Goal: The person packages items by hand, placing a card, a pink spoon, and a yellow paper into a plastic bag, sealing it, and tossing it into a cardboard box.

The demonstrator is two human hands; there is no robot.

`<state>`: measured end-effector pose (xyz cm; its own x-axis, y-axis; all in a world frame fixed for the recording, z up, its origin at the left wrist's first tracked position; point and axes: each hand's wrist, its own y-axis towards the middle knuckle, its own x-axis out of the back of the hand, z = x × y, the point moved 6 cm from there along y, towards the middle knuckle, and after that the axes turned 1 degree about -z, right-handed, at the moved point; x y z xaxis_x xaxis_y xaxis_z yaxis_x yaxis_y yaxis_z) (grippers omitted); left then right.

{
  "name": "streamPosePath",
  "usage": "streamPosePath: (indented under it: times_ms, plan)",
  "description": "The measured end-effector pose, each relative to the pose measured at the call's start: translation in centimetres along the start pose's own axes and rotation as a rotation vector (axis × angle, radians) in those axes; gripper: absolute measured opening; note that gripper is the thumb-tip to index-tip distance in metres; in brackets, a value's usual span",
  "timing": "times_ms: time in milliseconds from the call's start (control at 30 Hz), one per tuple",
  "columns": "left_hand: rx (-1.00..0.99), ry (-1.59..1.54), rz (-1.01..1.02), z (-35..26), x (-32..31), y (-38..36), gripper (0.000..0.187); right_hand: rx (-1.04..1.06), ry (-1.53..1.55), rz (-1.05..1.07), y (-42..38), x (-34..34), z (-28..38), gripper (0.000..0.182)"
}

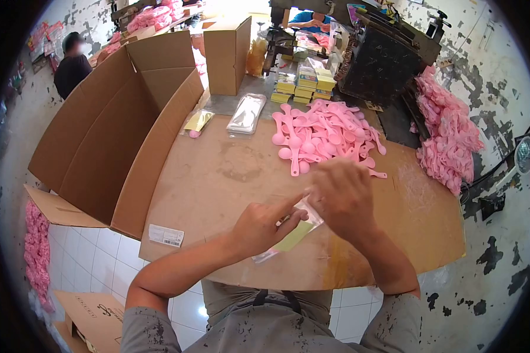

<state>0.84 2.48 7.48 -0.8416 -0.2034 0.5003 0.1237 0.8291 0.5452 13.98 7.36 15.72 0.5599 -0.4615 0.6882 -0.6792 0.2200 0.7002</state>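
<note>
Both my hands work on one small clear plastic bag (291, 234) with a yellow card inside, low over the brown cardboard worktop (218, 176). My left hand (261, 225) pinches the bag's lower part. My right hand (343, 197) grips its upper end; the fingers look blurred. A heap of pink plastic spoons (327, 135) lies on the worktop just beyond my hands.
A large open cardboard box (121, 129) stands at the left. A filled bag (198, 122) and a stack of empty clear bags (247, 113) lie at the far edge. Yellow card stacks (305, 86), a dark machine (383, 59) and bagged pink goods (447, 135) sit behind. A person (72, 65) stands far left.
</note>
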Motion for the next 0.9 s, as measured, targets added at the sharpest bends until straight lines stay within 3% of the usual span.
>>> streamPosePath:
  times_ms: [67,167,200,267,367,433,500,567,633,800,900]
  plan:
    - [0.065,-0.160,0.009,0.6,0.3,0.1,0.042,-0.155,0.093,-0.079,0.0,1.2,-2.6,0.017]
    - [0.233,-0.442,0.036,1.7,0.2,0.2,0.041,-0.581,0.789,0.201,-2.9,1.2,-6.8,0.005]
    - [0.301,-0.542,0.045,2.1,0.0,0.2,0.040,-0.599,0.899,0.244,-3.7,1.7,-7.2,0.003]
    - [0.257,-0.522,0.057,2.1,0.0,0.2,0.041,-0.635,1.117,0.325,-5.6,2.8,-7.5,0.003]
    - [0.275,-0.525,0.061,2.2,-0.1,0.2,0.042,-0.739,1.204,0.053,-8.0,4.3,-9.9,0.006]
    - [0.317,-0.580,0.041,2.6,-0.2,0.3,0.042,-0.744,1.516,-0.057,-11.5,6.7,-13.9,0.009]
    - [0.369,-0.676,-0.004,3.4,-0.4,0.3,0.043,-0.529,1.775,-0.062,-16.0,9.3,-19.5,0.014]
    - [0.367,-0.698,-0.022,3.3,0.0,0.5,0.043,-0.668,1.790,-0.079,-21.6,9.9,-26.3,0.011]
    - [0.361,-0.708,-0.039,3.1,0.0,0.4,0.042,-0.829,1.513,-0.033,-24.2,9.3,-28.3,0.021]
    - [0.414,-0.699,-0.036,4.1,-0.4,0.5,0.036,-1.026,0.077,0.198,-28.9,10.2,-30.3,0.059]
    - [0.441,-0.761,-0.022,4.9,-0.8,0.6,0.032,-1.100,0.431,0.156,-25.8,10.9,-27.8,0.058]
